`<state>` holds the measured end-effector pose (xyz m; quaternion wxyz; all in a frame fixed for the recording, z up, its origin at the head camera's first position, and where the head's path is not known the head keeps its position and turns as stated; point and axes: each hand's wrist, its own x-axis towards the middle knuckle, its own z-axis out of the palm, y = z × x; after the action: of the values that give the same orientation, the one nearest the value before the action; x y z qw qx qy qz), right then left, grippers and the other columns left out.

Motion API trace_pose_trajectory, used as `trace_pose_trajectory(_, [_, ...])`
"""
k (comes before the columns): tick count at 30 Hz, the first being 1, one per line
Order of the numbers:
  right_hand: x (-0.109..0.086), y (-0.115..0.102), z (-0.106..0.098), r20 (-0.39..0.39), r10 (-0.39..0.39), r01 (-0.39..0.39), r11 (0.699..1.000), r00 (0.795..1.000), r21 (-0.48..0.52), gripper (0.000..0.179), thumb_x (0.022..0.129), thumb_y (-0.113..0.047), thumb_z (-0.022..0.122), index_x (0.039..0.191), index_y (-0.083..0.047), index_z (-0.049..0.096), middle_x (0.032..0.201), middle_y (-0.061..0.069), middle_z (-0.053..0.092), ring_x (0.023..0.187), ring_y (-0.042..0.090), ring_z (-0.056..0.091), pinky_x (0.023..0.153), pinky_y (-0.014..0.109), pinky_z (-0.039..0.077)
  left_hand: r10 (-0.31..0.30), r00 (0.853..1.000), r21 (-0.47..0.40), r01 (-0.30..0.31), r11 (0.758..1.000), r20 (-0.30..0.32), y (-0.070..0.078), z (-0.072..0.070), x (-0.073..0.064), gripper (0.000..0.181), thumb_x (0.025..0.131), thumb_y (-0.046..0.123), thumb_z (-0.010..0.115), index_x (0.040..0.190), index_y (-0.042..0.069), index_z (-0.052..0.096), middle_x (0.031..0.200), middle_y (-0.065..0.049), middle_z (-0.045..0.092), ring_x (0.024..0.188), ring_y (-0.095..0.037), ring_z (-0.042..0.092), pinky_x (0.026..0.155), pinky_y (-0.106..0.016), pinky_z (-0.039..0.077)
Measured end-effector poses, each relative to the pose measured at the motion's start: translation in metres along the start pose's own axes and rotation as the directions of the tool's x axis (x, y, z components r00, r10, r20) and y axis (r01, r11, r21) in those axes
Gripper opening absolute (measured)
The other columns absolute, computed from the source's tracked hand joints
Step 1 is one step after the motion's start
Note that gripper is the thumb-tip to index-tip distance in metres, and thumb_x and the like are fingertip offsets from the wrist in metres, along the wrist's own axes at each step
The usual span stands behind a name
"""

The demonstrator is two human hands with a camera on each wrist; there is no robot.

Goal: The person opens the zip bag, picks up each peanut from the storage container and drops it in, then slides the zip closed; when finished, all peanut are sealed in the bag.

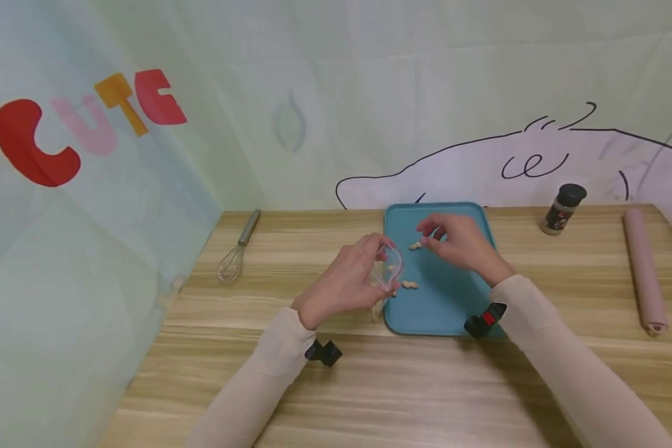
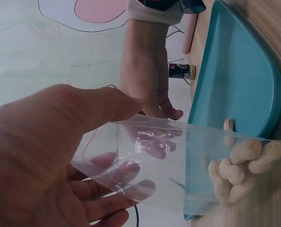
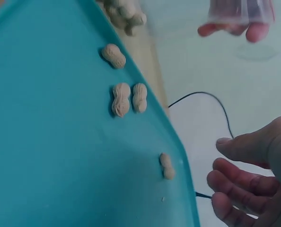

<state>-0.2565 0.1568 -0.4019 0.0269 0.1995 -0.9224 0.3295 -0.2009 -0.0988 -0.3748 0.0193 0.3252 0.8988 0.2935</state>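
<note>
Left of the empty, loose-fingered right hand (image 1: 460, 244), tan ridged peanuts (image 3: 121, 100) look light, brittle, best pinched mid-shell; the left hand (image 1: 347, 277) grips a limp, clear plastic bag (image 2: 199, 158).

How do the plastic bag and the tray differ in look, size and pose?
Look: the bag is clear; the tray is opaque blue.
Size: the bag is much smaller than the tray.
Pose: the left hand holds the bag; the tray lies flat on the table.
Shared: both contain peanuts.
</note>
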Motion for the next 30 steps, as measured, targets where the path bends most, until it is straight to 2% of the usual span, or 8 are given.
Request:
trace_pose_trajectory(6, [0.017,0.008,0.005,0.134,0.076,-0.073,0.997,0.988,-0.022,0.029,0.101,-0.012,0.071,0.127,-0.002,0.075,0.123,0.021,0.076,0.111,0.038,0.072,0.091,0.052,0.061,-0.006,1.000,-0.001,0.006,1.000,0.013,0.001,-0.001,0.000,0.056,0.092,0.025,0.084,0.136,0.006,0.055,0.121,-0.007,0.067,0.122,-0.031,0.069,0.111,-0.057,0.045])
trace_pose_trajectory(12, [0.028,0.014,0.011,0.204,0.058,-0.049,0.998,0.977,-0.050,0.028,0.100,-0.010,0.069,0.125,0.002,0.075,0.124,0.024,0.076,0.112,0.040,0.073,0.095,0.054,0.060,0.005,1.000,0.004,-0.005,1.000,0.009,0.000,-0.001,0.000,0.056,0.091,0.024,0.084,0.136,0.005,0.055,0.122,-0.010,0.067,0.120,-0.032,0.069,0.111,-0.058,0.046])
trace_pose_trajectory(25, [0.035,0.017,0.023,0.177,0.034,-0.019,0.996,0.984,-0.083,0.015,0.097,-0.005,0.073,0.110,-0.001,0.081,0.110,0.018,0.081,0.101,0.032,0.073,0.091,0.050,0.060,0.025,1.000,0.023,-0.026,0.999,0.009,0.002,-0.003,-0.001,0.056,0.090,0.023,0.086,0.134,0.005,0.056,0.123,-0.014,0.067,0.119,-0.033,0.069,0.109,-0.055,0.049])
trace_pose_trajectory(30, [0.030,0.020,0.029,0.144,0.004,0.005,0.998,0.990,-0.066,0.012,0.098,-0.004,0.071,0.105,-0.001,0.081,0.104,0.018,0.080,0.096,0.031,0.074,0.086,0.049,0.060,0.031,0.999,0.026,-0.031,0.999,0.009,0.002,-0.001,-0.001,0.054,0.091,0.024,0.084,0.134,0.008,0.055,0.121,-0.010,0.066,0.117,-0.032,0.069,0.107,-0.054,0.049])
